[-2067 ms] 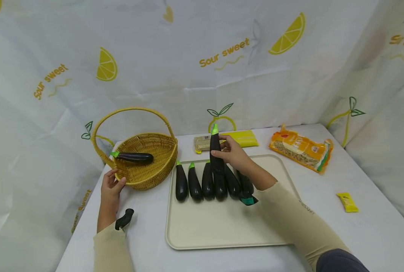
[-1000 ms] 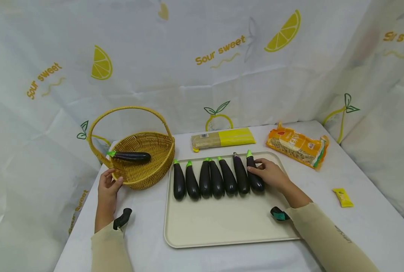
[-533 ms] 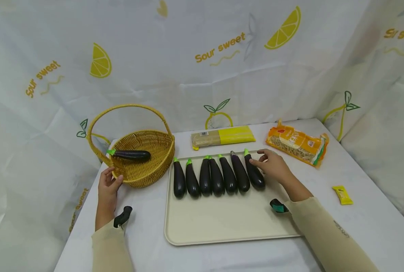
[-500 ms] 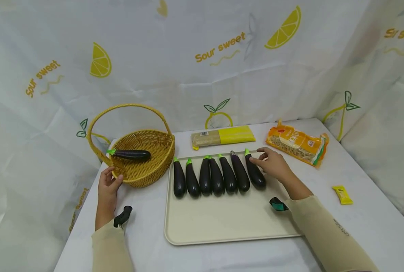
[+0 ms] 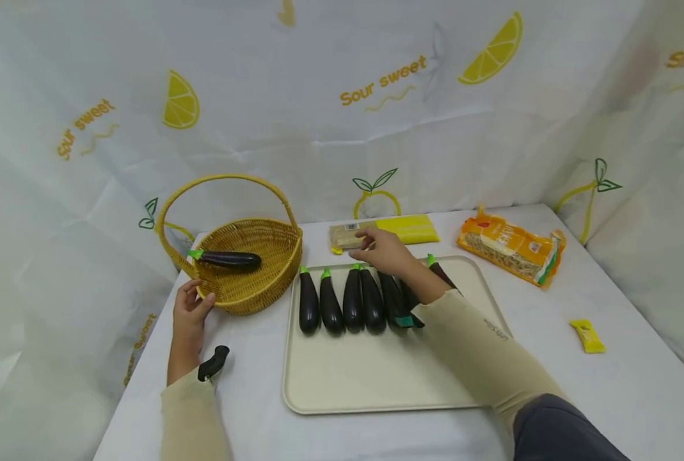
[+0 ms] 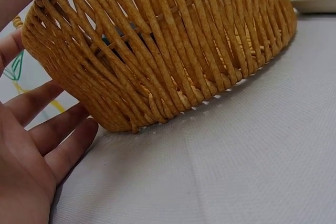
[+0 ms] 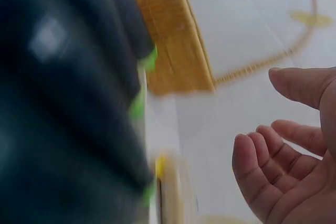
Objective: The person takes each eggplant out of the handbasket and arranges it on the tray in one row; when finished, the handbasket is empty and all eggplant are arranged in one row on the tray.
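My left hand [image 5: 190, 315] holds the near left side of a wicker basket [image 5: 263, 299]. In the left wrist view the thumb lies near the rim and the fingers rest against the woven wall [image 6: 173, 40]. Inside the basket lies one eggplant [image 5: 229, 259]. My right hand [image 5: 389, 251] hovers above the back of a beige tray [image 5: 365, 378], fingers loosely bent, with nothing in them. Several eggplants [image 5: 310, 302] lie in a row on the tray, green stems mostly toward the back. The right arm partly covers the rightmost eggplants [image 5: 441, 271].
Behind the tray lies a yellow-ended noodle pack [image 5: 407, 229]. An orange snack bag [image 5: 511, 246] sits at the back right, and a small yellow packet [image 5: 588, 336] is on the right. The basket's tall handle [image 5: 226, 178] arches up. A printed cloth hangs behind.
After laying an eggplant at the row's right end, my right hand has let go and moved left over the row. The left hand has stayed on the basket.
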`<move>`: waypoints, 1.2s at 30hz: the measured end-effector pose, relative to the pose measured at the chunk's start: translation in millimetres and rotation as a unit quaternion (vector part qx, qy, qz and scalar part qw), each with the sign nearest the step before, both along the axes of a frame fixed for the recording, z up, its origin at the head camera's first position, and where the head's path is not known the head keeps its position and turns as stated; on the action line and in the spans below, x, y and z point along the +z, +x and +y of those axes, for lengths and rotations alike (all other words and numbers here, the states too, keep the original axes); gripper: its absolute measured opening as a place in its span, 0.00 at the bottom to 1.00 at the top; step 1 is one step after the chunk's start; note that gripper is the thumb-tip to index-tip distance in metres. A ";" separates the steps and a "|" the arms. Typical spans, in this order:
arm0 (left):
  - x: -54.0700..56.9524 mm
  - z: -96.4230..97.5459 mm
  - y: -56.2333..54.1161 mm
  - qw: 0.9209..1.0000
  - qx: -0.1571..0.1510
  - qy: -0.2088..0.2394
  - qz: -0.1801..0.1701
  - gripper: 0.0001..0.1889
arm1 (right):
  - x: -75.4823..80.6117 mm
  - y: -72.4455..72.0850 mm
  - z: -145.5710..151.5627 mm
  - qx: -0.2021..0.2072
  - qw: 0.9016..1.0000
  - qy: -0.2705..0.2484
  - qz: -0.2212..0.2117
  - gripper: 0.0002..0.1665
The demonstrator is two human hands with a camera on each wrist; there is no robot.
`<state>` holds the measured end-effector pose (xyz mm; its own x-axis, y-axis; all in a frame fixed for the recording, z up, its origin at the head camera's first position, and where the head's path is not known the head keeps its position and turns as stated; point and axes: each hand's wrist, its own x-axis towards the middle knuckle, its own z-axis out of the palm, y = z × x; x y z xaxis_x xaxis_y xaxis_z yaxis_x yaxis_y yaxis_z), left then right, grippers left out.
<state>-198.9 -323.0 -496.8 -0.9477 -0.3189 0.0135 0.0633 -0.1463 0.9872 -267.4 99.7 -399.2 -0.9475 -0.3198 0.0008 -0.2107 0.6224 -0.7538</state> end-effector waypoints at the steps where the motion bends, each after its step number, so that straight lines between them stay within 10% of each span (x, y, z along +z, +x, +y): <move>1: -0.1 0.2 -0.4 1.000 -0.002 0.001 0.001 0.23 | 0.6 -4.6 -12.7 0.018 1.000 0.000 0.002 0.32; 9: -2.5 1.2 -6.3 1.000 -0.008 0.000 0.018 0.22 | 8.5 -39.7 -120.6 0.156 0.987 0.027 0.031 0.30; 19: 0.3 -4.4 -2.3 1.000 -0.005 -0.016 -0.010 0.24 | -4.6 -58.1 -225.4 0.186 0.982 0.004 0.015 0.33; 27: -0.6 -2.9 4.1 1.000 -0.013 -0.014 -0.002 0.24 | -27.4 -59.1 -249.7 0.133 0.990 -0.033 -0.045 0.41; 36: -3.8 -4.1 1.6 1.000 -0.014 -0.003 0.019 0.23 | -35.3 -56.5 -257.7 0.167 0.985 0.005 -0.047 0.45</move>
